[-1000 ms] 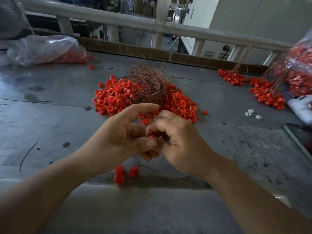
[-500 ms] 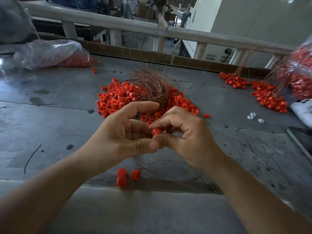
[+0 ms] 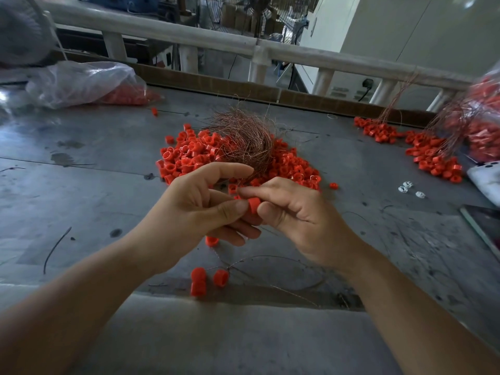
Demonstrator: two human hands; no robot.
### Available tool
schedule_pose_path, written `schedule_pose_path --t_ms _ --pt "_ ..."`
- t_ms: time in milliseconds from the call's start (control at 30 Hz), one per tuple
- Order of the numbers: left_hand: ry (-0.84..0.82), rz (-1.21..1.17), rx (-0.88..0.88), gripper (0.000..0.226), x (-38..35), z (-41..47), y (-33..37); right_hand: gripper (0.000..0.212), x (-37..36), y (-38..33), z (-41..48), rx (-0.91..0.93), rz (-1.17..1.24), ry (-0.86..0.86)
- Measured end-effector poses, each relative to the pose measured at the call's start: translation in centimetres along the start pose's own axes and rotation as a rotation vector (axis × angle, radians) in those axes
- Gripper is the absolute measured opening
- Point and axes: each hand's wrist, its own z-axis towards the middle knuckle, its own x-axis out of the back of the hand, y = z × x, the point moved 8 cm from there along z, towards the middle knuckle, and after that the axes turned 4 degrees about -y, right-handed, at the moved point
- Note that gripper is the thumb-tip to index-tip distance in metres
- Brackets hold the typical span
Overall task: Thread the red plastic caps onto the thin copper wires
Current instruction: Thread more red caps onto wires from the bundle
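Over a scuffed grey metal tabletop (image 3: 81,190), a worker's right hand (image 3: 297,217) pinches a small, smooth red plastic cap (image 3: 253,205) between thumb and forefinger. It meets the left hand (image 3: 197,212), whose grip is drawn in with the thumb tip against the cap, probably steadying a wire end too fine to make out. Supplies lie within easy reach: a heap of ring-shaped caps (image 3: 186,161) under a springy nest of copper wires (image 3: 243,136). Three caps (image 3: 198,280), apparently strung, rest near the edge.
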Motion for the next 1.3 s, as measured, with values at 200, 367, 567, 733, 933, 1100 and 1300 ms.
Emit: schedule_pose_path --t_ms 200,367,567,733,933,1100,1300 --pt "-0.006 -0.02 0.01 0.048 -0.1 0.0 -0.1 0.031 -0.3 0.0 0.0 -0.02 -0.01 -0.032" --pt "-0.011 -0.069 0.031 0.049 0.0 0.1 -0.2 0.026 -0.4 0.5 -0.1 -0.103 0.166 -0.08" --pt "0.003 -0.075 0.036 0.047 0.1 0.2 -0.4 0.023 -0.6 1.4 0.0 -0.19 0.323 -0.064" --pt "-0.003 -0.101 -0.015 0.036 0.2 0.2 0.0 0.023 -0.5 1.8 0.0 -0.227 0.33 -0.042" --pt "-0.004 -0.126 -0.066 0.023 0.7 0.2 0.6 0.016 0.9 1.7 -0.1 -0.222 0.175 0.035" --pt "0.143 -0.03 -0.007 0.009 2.2 0.2 0.5 0.024 1.3 1.7 -0.1 -0.229 0.081 0.038" --pt "0.357 0.151 0.007 0.018 4.0 -0.2 0.8 0.021 -0.1 2.3 -0.6 -0.325 -0.15 -0.131"
